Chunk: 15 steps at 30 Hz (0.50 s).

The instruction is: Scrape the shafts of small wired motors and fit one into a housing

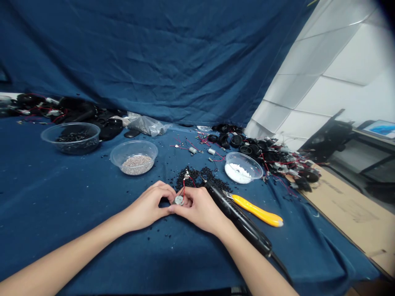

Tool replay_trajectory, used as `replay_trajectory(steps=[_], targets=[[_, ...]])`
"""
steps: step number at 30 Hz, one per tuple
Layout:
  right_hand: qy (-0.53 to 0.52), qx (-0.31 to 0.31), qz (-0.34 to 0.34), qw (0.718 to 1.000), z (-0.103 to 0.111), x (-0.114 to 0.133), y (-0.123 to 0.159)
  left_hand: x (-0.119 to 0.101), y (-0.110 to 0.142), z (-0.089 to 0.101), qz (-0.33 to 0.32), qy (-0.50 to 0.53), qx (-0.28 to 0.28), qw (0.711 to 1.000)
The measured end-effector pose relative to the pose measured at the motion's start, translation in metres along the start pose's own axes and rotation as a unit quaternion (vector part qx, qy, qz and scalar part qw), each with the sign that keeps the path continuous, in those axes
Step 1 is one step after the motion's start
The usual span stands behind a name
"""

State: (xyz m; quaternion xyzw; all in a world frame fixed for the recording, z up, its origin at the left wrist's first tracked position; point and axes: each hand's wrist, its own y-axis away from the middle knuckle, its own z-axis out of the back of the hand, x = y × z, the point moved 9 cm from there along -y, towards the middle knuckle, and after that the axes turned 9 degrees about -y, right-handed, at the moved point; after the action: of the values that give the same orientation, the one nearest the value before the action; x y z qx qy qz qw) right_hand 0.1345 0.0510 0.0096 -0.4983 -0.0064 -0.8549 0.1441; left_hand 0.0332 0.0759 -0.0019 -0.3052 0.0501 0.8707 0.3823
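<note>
My left hand [151,205] and my right hand [199,209] meet at the middle of the blue cloth [61,213]. Both pinch a small round silver motor [179,200] with thin red wires [184,187] rising from it. A pile of small black bits [200,176] lies just behind my fingers. A black soldering iron [240,220] lies along my right wrist, touching the cloth.
A yellow-handled tool [256,211] lies right of the iron. Clear bowls hold white bits [242,167], grey pellets [134,157] and dark parts [71,137]. Black round parts with red wires [271,158] heap at back right, more at back left [61,109]. The table edge and cardboard [348,209] are right.
</note>
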Motion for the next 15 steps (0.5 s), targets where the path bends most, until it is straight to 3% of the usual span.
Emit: replay_trajectory(steps=[5,15], targets=[[-0.026,-0.001,-0.002,1.0,-0.002,-0.005,-0.001,0.005,-0.002,0.002,0.01,-0.001,-0.02,1.0],[0.118,0.014,0.025,0.993,-0.011,-0.004,-0.001,0.008,-0.002,0.004,0.018,-0.01,-0.021,1.0]])
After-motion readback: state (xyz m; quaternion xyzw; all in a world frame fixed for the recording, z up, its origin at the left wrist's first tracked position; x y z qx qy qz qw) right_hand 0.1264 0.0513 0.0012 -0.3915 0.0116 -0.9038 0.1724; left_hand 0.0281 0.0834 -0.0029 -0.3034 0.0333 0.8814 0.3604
